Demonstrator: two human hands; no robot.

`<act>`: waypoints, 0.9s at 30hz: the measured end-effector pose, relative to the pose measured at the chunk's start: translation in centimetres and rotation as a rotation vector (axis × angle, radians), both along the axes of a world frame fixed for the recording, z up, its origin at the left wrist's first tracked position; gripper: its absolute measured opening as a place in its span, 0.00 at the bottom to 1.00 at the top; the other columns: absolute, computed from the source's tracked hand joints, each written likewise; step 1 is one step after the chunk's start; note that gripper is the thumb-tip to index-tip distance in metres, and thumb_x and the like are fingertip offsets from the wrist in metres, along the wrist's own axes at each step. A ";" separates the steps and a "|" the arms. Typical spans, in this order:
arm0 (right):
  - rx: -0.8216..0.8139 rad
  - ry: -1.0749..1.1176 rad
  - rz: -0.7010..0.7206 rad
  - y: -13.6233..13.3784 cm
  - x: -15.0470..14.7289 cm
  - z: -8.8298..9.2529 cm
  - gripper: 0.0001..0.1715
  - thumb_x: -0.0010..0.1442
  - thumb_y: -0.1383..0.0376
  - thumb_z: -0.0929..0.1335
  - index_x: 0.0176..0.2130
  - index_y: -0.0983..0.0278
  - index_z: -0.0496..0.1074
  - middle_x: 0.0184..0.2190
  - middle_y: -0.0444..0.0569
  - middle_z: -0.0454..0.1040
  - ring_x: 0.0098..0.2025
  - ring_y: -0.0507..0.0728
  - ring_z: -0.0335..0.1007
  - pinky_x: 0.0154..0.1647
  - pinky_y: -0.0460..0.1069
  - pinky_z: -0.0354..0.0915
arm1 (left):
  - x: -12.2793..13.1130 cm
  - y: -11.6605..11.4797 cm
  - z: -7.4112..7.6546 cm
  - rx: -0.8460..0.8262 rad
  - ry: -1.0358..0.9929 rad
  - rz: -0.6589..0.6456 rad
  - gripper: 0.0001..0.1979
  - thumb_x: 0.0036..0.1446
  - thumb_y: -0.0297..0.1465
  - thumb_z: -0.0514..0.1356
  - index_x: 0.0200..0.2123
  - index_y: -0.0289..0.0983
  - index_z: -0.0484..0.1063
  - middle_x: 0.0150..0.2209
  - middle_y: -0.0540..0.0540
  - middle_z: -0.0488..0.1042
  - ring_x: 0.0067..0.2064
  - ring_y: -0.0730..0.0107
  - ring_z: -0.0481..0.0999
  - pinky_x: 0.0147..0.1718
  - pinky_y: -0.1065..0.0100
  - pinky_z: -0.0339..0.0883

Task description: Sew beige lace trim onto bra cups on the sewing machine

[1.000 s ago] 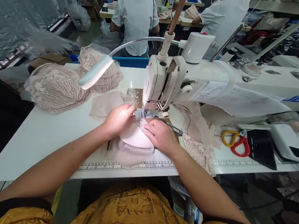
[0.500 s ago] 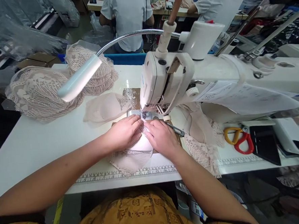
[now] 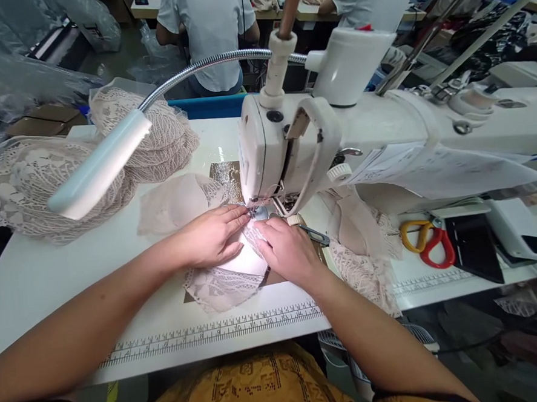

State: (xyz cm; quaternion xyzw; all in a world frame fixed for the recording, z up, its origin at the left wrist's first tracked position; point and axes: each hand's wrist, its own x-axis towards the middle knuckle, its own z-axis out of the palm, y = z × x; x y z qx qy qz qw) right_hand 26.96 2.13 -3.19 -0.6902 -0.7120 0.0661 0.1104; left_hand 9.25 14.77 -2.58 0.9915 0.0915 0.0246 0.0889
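My left hand (image 3: 213, 236) lies flat with fingers stretched out on a pale lace cup piece (image 3: 230, 276), just left of the needle of the white sewing machine (image 3: 292, 145). My right hand (image 3: 287, 248) presses the same piece from the right, fingers together and pointing toward the presser foot (image 3: 260, 212). The lace edge of the piece spreads toward me over a brown mat. A sewn cup (image 3: 177, 200) trails behind the needle to the left.
Stacks of lace cups (image 3: 44, 178) lie at the back left, under the gooseneck lamp (image 3: 98, 166). More lace pieces (image 3: 362, 250) hang at the right edge. Red and yellow scissors (image 3: 423, 246) and a black phone (image 3: 474, 252) lie right. Two people in white shirts sit beyond.
My left hand has flattened out and slid toward the needle beside the right hand. The view has tipped nearer the machine, and the lace piece has shifted slightly left.
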 end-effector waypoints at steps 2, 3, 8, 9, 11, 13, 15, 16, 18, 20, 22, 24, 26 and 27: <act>0.015 0.021 0.007 -0.1 0.2 -0.1 0.18 0.64 0.66 0.62 0.51 0.63 0.74 0.39 0.53 0.76 0.39 0.61 0.69 0.38 0.52 0.61 | -0.2 0.5 0.4 -0.016 0.004 -0.026 0.27 0.61 0.34 0.53 0.61 0.27 0.65 0.63 0.31 0.63 0.63 0.49 0.64 0.61 0.53 0.60; 0.023 0.037 0.011 -0.1 0.3 -0.2 0.18 0.64 0.67 0.61 0.51 0.63 0.74 0.40 0.53 0.76 0.40 0.60 0.70 0.38 0.52 0.62 | -0.3 0.5 0.6 -0.012 -0.003 -0.030 0.26 0.60 0.33 0.54 0.60 0.29 0.66 0.62 0.33 0.65 0.62 0.50 0.66 0.61 0.52 0.61; 0.051 0.111 0.011 -0.5 0.9 -0.5 0.22 0.64 0.71 0.59 0.53 0.64 0.73 0.42 0.53 0.76 0.40 0.59 0.70 0.40 0.51 0.63 | -0.2 -0.9 1.2 0.056 -0.062 -0.017 0.18 0.61 0.28 0.54 0.52 0.30 0.72 0.56 0.34 0.71 0.57 0.50 0.69 0.58 0.50 0.61; 0.066 0.118 0.018 -0.5 0.9 -0.5 0.22 0.63 0.72 0.59 0.52 0.64 0.73 0.42 0.53 0.76 0.40 0.59 0.70 0.39 0.51 0.63 | -0.2 -1.3 1.1 0.053 -0.069 -0.014 0.17 0.62 0.29 0.54 0.51 0.30 0.73 0.54 0.34 0.72 0.56 0.51 0.69 0.59 0.50 0.60; 0.099 0.118 0.051 -0.6 0.9 -0.6 0.22 0.63 0.73 0.59 0.50 0.64 0.75 0.42 0.52 0.76 0.38 0.58 0.68 0.38 0.51 0.62 | -0.1 -2.0 0.8 0.034 -0.090 0.005 0.16 0.63 0.32 0.55 0.50 0.31 0.73 0.51 0.34 0.73 0.53 0.52 0.71 0.60 0.48 0.58; 0.121 0.105 0.089 -0.6 0.8 -0.7 0.21 0.62 0.73 0.60 0.47 0.63 0.76 0.40 0.51 0.75 0.37 0.57 0.66 0.37 0.50 0.60 | -0.1 -2.4 0.4 0.013 -0.123 0.025 0.17 0.64 0.34 0.55 0.50 0.31 0.73 0.49 0.35 0.74 0.51 0.53 0.72 0.60 0.47 0.58; 0.129 0.093 0.113 -0.6 0.6 -0.8 0.20 0.62 0.73 0.60 0.46 0.63 0.77 0.37 0.50 0.74 0.36 0.57 0.64 0.36 0.50 0.59 | -0.1 -2.5 0.1 -0.005 -0.147 0.031 0.17 0.64 0.35 0.55 0.50 0.32 0.73 0.49 0.36 0.74 0.51 0.53 0.72 0.59 0.47 0.58; 0.131 0.092 0.118 -0.7 0.6 -0.9 0.20 0.62 0.73 0.60 0.46 0.63 0.77 0.36 0.50 0.73 0.36 0.56 0.64 0.37 0.50 0.58 | -0.2 -2.5 0.0 -0.011 -0.156 0.033 0.17 0.64 0.35 0.55 0.51 0.32 0.73 0.49 0.36 0.74 0.50 0.54 0.72 0.59 0.47 0.58; 0.133 0.099 0.120 -0.6 0.5 -1.0 0.20 0.61 0.74 0.60 0.45 0.63 0.77 0.36 0.50 0.73 0.36 0.56 0.63 0.37 0.50 0.58 | -0.3 -2.3 0.0 -0.020 -0.165 0.035 0.17 0.64 0.35 0.55 0.51 0.32 0.73 0.49 0.36 0.74 0.51 0.54 0.72 0.60 0.47 0.57; 0.131 0.118 0.115 -0.5 0.6 -1.0 0.20 0.61 0.74 0.60 0.45 0.63 0.77 0.36 0.50 0.73 0.36 0.56 0.63 0.36 0.50 0.58 | -0.3 -2.2 0.0 -0.026 -0.169 0.037 0.17 0.63 0.34 0.55 0.51 0.33 0.73 0.50 0.36 0.74 0.51 0.53 0.72 0.60 0.47 0.57; 0.118 0.136 0.110 -0.4 0.6 -0.9 0.20 0.62 0.73 0.60 0.46 0.63 0.77 0.36 0.50 0.73 0.35 0.55 0.63 0.35 0.50 0.57 | -0.4 -2.0 0.0 -0.024 -0.164 0.036 0.17 0.62 0.34 0.55 0.51 0.32 0.72 0.51 0.36 0.73 0.52 0.53 0.72 0.61 0.47 0.56; 0.107 0.147 0.109 -0.2 0.6 -0.7 0.21 0.63 0.73 0.59 0.47 0.63 0.77 0.36 0.50 0.73 0.35 0.55 0.64 0.34 0.49 0.57 | -0.4 -1.7 0.0 -0.011 -0.150 0.036 0.18 0.62 0.33 0.55 0.52 0.31 0.72 0.52 0.36 0.73 0.52 0.53 0.72 0.61 0.48 0.56; 0.101 0.148 0.109 0.0 0.6 -0.6 0.22 0.64 0.73 0.59 0.49 0.64 0.76 0.36 0.50 0.73 0.35 0.55 0.64 0.34 0.49 0.57 | -0.5 -1.3 -0.1 -0.002 -0.140 0.035 0.18 0.62 0.33 0.55 0.52 0.30 0.72 0.53 0.35 0.73 0.53 0.53 0.72 0.62 0.48 0.55; 0.099 0.147 0.108 0.1 0.6 -0.5 0.22 0.64 0.72 0.59 0.49 0.64 0.76 0.36 0.50 0.73 0.35 0.55 0.64 0.34 0.49 0.58 | -0.5 -1.2 -0.1 -0.003 -0.139 0.036 0.18 0.62 0.33 0.55 0.52 0.30 0.72 0.53 0.35 0.72 0.54 0.53 0.72 0.62 0.48 0.55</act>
